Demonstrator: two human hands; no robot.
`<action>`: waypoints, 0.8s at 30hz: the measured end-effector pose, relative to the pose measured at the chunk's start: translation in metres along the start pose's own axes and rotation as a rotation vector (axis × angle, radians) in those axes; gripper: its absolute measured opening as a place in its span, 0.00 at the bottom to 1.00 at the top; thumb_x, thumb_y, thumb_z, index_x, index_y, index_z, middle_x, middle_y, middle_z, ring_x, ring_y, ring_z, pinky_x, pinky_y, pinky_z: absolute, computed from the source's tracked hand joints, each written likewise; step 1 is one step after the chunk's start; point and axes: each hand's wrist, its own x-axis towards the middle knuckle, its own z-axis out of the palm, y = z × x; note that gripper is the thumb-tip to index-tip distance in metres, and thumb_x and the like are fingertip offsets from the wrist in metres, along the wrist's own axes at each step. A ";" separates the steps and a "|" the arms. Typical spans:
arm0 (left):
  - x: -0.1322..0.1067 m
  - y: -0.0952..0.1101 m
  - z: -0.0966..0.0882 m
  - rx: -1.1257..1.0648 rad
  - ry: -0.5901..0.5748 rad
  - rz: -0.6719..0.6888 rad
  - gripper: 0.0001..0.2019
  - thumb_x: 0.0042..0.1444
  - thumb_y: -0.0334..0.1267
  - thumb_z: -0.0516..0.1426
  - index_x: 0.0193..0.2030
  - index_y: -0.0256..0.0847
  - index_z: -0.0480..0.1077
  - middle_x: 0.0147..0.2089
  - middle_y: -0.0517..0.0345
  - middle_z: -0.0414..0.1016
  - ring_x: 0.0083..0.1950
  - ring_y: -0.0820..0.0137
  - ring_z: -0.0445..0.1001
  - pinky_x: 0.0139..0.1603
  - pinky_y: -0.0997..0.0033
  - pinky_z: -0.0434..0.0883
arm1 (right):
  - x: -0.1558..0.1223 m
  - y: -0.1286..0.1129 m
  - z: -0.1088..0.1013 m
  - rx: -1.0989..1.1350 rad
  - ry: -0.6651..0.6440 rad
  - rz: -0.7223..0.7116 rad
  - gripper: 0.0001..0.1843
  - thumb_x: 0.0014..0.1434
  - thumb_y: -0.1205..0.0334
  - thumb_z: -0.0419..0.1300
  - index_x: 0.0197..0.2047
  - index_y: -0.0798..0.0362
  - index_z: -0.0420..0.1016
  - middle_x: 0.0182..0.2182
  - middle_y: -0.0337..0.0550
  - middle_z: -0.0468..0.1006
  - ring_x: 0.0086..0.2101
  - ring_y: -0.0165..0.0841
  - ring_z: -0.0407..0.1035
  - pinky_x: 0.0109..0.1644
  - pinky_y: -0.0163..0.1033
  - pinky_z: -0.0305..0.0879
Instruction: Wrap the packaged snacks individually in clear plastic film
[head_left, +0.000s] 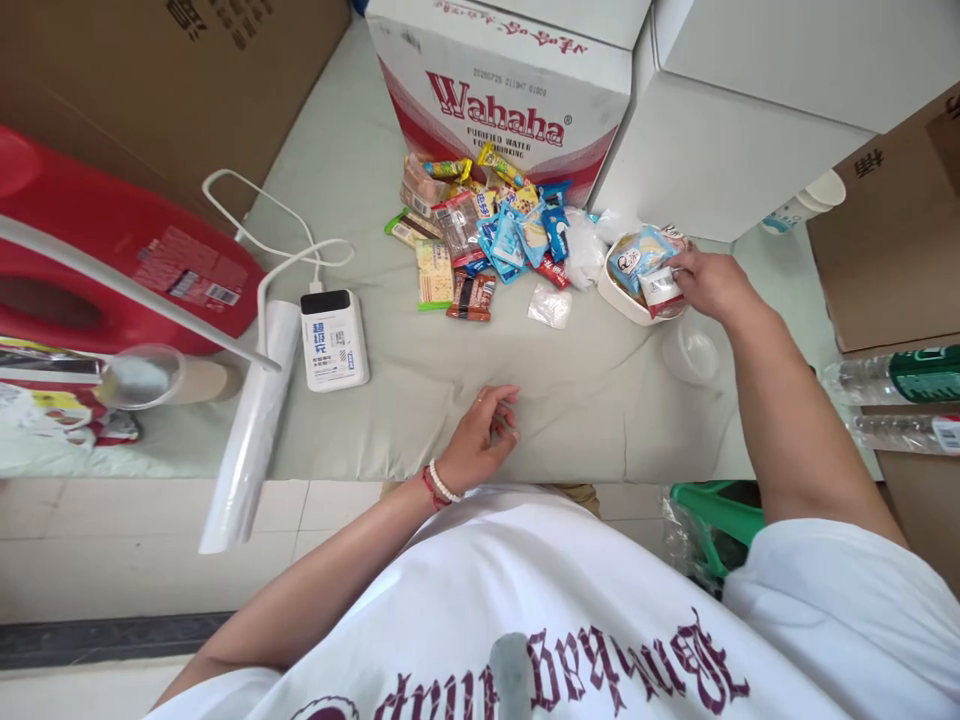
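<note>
My right hand (709,285) reaches to a white plastic container (630,300) holding several wrapped snacks. Its thumb and fingers are closed on the edge of a red-and-white snack packet (660,290) at the container's right side. A light blue snack packet (641,255) lies beside it inside the container. My left hand (484,440) rests near the front edge of the cloth-covered table (570,400), fingers loosely bent and apart, with nothing in them. Left of the container is a pile of wrapped snacks (502,235), with a small clear wrapper (550,305) in front of it.
A Wahaha carton (510,100) stands behind the snacks. A white power bank (335,340) with a cable, a roll of plastic film (255,430), a plastic cup (157,377) and a red jug (112,240) are at left. A clear round tub (694,350) sits near my right forearm.
</note>
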 end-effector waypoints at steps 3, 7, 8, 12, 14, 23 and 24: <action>-0.003 -0.006 -0.001 0.045 0.123 -0.044 0.23 0.56 0.34 0.60 0.59 0.43 0.64 0.52 0.50 0.67 0.46 0.66 0.72 0.41 0.65 0.76 | -0.005 -0.002 0.017 -0.137 0.242 -0.036 0.18 0.68 0.61 0.53 0.56 0.50 0.77 0.56 0.58 0.72 0.58 0.53 0.60 0.56 0.56 0.62; -0.009 -0.012 -0.003 0.136 0.260 -0.066 0.19 0.56 0.34 0.59 0.55 0.42 0.66 0.48 0.53 0.66 0.41 0.69 0.70 0.39 0.66 0.75 | -0.029 -0.012 0.024 -0.158 0.369 0.011 0.19 0.70 0.60 0.47 0.56 0.54 0.74 0.52 0.60 0.70 0.53 0.50 0.62 0.53 0.54 0.63; -0.010 -0.012 -0.004 0.159 0.269 -0.059 0.17 0.56 0.33 0.58 0.53 0.42 0.66 0.47 0.54 0.66 0.40 0.69 0.70 0.39 0.67 0.74 | -0.034 -0.018 0.025 -0.154 0.374 -0.010 0.19 0.70 0.62 0.47 0.56 0.54 0.75 0.52 0.59 0.69 0.52 0.49 0.63 0.53 0.53 0.63; -0.012 -0.009 -0.005 0.254 0.238 -0.022 0.12 0.56 0.29 0.55 0.48 0.41 0.68 0.43 0.55 0.68 0.39 0.69 0.72 0.39 0.67 0.73 | -0.044 -0.052 0.036 -0.172 0.341 -0.143 0.17 0.70 0.58 0.50 0.51 0.53 0.77 0.53 0.58 0.70 0.56 0.51 0.59 0.54 0.55 0.62; -0.012 -0.008 -0.005 0.294 0.209 0.002 0.10 0.57 0.29 0.55 0.45 0.41 0.69 0.43 0.54 0.70 0.39 0.69 0.72 0.39 0.67 0.73 | -0.042 -0.066 0.047 -0.184 0.280 -0.141 0.18 0.71 0.57 0.49 0.48 0.54 0.78 0.51 0.59 0.71 0.57 0.54 0.58 0.55 0.58 0.60; -0.013 -0.012 -0.008 0.336 0.180 0.057 0.05 0.63 0.35 0.55 0.42 0.41 0.72 0.44 0.51 0.73 0.40 0.68 0.73 0.40 0.66 0.76 | -0.042 -0.050 0.039 -0.048 0.282 -0.027 0.15 0.70 0.61 0.50 0.42 0.54 0.78 0.50 0.60 0.69 0.56 0.54 0.55 0.57 0.65 0.56; -0.013 -0.012 -0.008 0.335 0.179 0.056 0.05 0.64 0.35 0.55 0.42 0.41 0.72 0.44 0.51 0.73 0.39 0.68 0.74 0.40 0.66 0.76 | -0.046 -0.048 0.032 -0.048 0.302 -0.015 0.13 0.69 0.61 0.51 0.42 0.54 0.77 0.50 0.60 0.69 0.55 0.54 0.55 0.57 0.65 0.56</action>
